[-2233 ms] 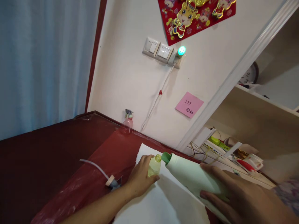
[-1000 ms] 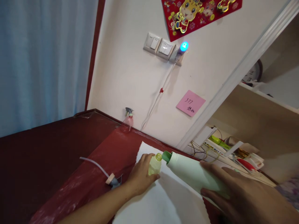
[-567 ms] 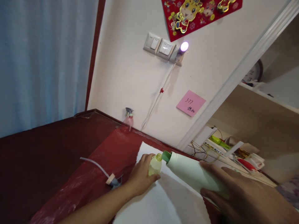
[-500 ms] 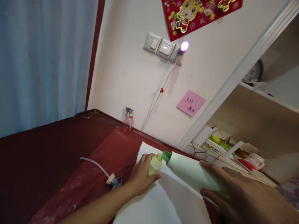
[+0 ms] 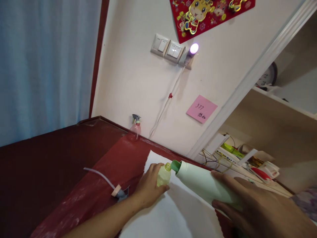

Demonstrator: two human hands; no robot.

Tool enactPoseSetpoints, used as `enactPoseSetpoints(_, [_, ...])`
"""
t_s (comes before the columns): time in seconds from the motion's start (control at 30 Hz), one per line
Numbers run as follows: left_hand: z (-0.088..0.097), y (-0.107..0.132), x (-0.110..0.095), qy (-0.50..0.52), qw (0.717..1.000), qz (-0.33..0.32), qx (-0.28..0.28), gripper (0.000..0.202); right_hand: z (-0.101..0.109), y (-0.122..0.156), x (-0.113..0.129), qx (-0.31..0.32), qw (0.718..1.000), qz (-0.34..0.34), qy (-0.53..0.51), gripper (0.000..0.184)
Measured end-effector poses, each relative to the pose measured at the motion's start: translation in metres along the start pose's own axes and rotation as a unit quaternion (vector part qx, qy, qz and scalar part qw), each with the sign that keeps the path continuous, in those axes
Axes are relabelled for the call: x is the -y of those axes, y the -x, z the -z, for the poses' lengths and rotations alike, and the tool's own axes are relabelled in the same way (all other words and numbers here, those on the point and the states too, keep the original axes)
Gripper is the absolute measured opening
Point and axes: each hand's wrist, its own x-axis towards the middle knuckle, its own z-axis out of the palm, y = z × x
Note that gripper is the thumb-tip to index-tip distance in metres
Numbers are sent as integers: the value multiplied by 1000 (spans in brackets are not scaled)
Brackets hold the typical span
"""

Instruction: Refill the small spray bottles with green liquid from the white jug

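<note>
Far left on the dark red desk (image 5: 49, 165) lies a loose pump head with its thin tube (image 5: 109, 185), just left of the left hand (image 5: 148, 188). That hand's grip is curled closed around a small yellowish bottle (image 5: 163, 175), which stands upright on a white sheet of paper (image 5: 168, 215) with its mouth uncovered. Touching that mouth, or just over it, is the green spout of a large pale green bottle (image 5: 205, 185), tipped down nearly flat toward the small one. The right hand (image 5: 252, 208) wraps the large bottle's body, fingers (image 5: 223, 177) spread over the top and thumb underneath, the grip closed on it. Behind the hands, a pink spray bottle (image 5: 135, 127) stands against the wall, well apart. Above it a white cable runs up to a plug-in lamp (image 5: 193, 49) glowing violet beside the switches. A pink sticky note (image 5: 201, 109) hangs further right, and beyond it sits a cluttered shelf (image 5: 247, 158)
</note>
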Motion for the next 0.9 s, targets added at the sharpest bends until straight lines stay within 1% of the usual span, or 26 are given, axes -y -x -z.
enactPoseSetpoints(0.23, [1, 1, -1, 0, 1000, -2, 2, 65, -1, 2, 1, 24, 1000, -11, -3, 41])
enactPoseSetpoints(0.53, [0, -1, 2, 1, 1000, -4, 2, 66, 1, 0, 0, 12, 1000, -5, -7, 40])
enactPoseSetpoints(0.67, [1, -1, 1, 1, 1000, -3, 5, 66, 2, 0, 0, 17, 1000, -1, -7, 39])
enactPoseSetpoints(0.9, [2, 0, -1, 3, 1000, -3, 8, 65, 2, -1, 1, 28, 999, -15, -9, 39])
